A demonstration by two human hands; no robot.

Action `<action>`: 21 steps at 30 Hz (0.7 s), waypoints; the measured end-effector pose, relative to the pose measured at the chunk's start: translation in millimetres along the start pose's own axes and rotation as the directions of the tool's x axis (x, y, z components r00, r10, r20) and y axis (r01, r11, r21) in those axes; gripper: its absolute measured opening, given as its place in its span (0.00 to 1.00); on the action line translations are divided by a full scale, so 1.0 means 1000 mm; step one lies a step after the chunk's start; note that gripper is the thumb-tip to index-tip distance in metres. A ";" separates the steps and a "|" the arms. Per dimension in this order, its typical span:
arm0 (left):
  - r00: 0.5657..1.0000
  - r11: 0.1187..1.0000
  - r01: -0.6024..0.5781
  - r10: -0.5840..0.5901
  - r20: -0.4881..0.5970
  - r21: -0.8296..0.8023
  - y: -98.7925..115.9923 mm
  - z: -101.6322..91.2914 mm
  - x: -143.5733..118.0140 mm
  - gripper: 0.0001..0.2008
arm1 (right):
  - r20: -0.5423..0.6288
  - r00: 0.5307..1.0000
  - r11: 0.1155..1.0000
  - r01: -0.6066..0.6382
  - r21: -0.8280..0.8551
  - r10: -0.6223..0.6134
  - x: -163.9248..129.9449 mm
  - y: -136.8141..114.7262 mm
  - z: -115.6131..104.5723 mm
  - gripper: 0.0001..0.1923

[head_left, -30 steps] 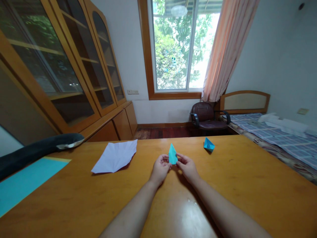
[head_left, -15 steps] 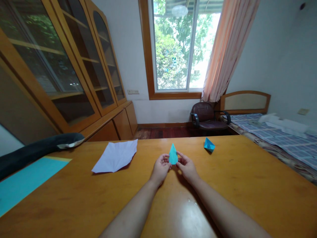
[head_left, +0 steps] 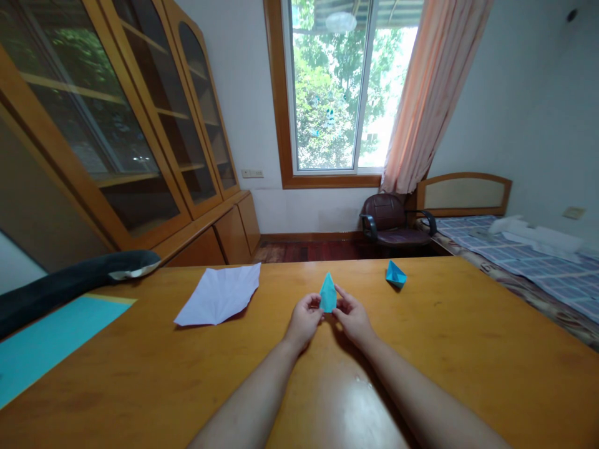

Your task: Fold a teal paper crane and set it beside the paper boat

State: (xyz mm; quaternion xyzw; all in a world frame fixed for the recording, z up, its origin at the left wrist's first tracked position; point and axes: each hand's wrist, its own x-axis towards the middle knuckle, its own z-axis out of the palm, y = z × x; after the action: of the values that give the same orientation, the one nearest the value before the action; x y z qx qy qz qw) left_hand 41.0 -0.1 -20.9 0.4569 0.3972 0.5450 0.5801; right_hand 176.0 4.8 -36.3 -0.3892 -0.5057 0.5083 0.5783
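Folded teal paper (head_left: 328,293) between both hands

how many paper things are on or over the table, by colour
teal folded piece held by left hand and right hand: 1
blue folded piece lying on the table: 1
white creased sheet: 1
teal flat sheet at the left edge: 1
total: 4

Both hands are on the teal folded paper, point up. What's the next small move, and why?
Probably lower the teal folded paper to the table and press its lower edges flat. The left hand and right hand pinch only its base, so it stands upright in the air, with nothing firm behind the crease.
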 end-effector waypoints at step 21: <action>0.994 0.982 -0.109 0.102 0.049 0.157 0.002 -0.001 -0.002 0.08 | 0.041 0.999 0.999 -0.005 -0.054 0.008 -0.003 -0.016 0.001 0.09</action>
State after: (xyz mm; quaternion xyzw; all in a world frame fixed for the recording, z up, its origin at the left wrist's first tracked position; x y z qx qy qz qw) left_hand 39.3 -2.0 -19.2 0.5331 0.4031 0.5321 0.5198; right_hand 178.6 -1.2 -20.9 -0.3957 -0.5298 0.5042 0.5554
